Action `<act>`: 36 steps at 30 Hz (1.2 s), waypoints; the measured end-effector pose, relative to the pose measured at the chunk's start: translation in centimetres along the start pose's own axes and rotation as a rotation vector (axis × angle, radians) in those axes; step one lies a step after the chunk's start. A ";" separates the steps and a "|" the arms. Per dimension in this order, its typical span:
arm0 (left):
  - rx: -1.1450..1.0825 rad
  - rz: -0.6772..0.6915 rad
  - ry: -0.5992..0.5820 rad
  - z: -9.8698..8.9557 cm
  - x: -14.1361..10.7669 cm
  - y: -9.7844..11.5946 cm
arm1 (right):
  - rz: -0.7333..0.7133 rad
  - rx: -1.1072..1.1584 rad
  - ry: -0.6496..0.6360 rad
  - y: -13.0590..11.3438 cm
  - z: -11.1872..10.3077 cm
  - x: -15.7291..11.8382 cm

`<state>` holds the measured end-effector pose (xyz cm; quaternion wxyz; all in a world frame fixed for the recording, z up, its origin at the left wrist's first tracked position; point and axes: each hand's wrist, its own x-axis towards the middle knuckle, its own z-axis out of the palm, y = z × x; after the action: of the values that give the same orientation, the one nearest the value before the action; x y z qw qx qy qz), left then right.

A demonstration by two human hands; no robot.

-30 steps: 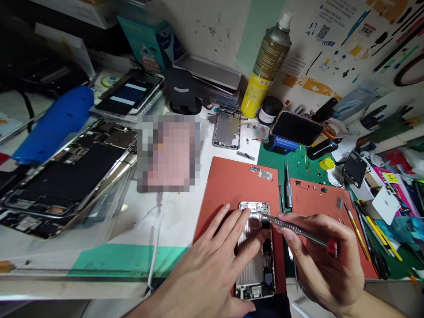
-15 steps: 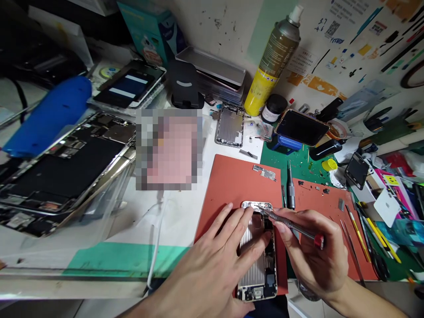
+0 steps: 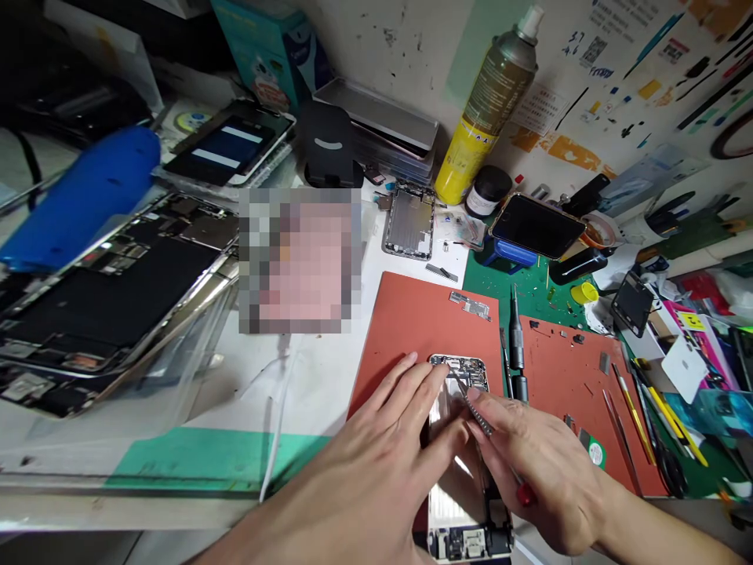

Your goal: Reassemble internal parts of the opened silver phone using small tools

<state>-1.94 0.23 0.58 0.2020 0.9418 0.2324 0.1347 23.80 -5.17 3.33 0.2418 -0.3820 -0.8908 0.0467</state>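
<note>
An opened phone housing [image 3: 456, 479], with bare metal and small parts showing, lies lengthwise below me and overlaps the near edge of a red-brown mat [image 3: 405, 314]. My left hand [image 3: 382, 455] grips it from the left, fingers along its upper left edge and index finger laid across its middle. In my right hand [image 3: 535, 463] is a slim pointed hand tool [image 3: 479, 416] with a ridged grey grip and a red end. Its thin tip reaches the upper left part of the housing, beside my left fingertips; the exact contact is too small to tell.
A circuit board [image 3: 469, 306] lies on the mat above the housing. To the right, a grey pen-like driver [image 3: 516, 337] and tweezers [image 3: 622, 431] lie near a second mat [image 3: 556, 369]. A spray can [image 3: 488, 102] stands behind; a large opened device [image 3: 118, 298] lies left.
My right hand has moved down and left, turning the tool steeper, its red end now nearer me. The housing's top parts show more, and its lower end sits slightly nearer and right.
</note>
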 end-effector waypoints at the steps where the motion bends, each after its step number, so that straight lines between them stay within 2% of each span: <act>1: -0.006 -0.004 0.000 -0.1 0.0 0.0 | -0.065 -0.029 -0.013 0.1 -0.6 0.6; 5: -0.004 -0.017 -0.006 0.0 -0.1 0.0 | -0.225 -0.144 -0.023 0.2 -2.2 3.5; 10: 0.068 0.000 0.013 0.6 -0.4 0.3 | -0.307 -0.164 -0.069 0.6 -2.1 4.5; 17: 0.073 -0.005 -0.026 0.8 -0.1 0.3 | -0.303 -0.194 -0.073 0.8 -1.4 4.2; 23: -0.021 -0.048 -0.141 0.7 0.0 0.4 | -0.302 -0.196 0.025 0.4 -0.8 4.3; 31: -0.064 -0.078 -0.198 0.2 0.5 0.3 | -0.298 -0.215 0.025 0.2 -0.7 4.2; 36: -0.090 -0.080 -0.202 0.1 0.3 0.5 | -0.345 -0.294 0.002 0.1 -1.0 4.4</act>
<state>-1.47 -0.07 0.72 0.2714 0.9307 0.2419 0.0412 21.68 -2.10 5.92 0.1890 -0.2553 -0.9398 -0.1260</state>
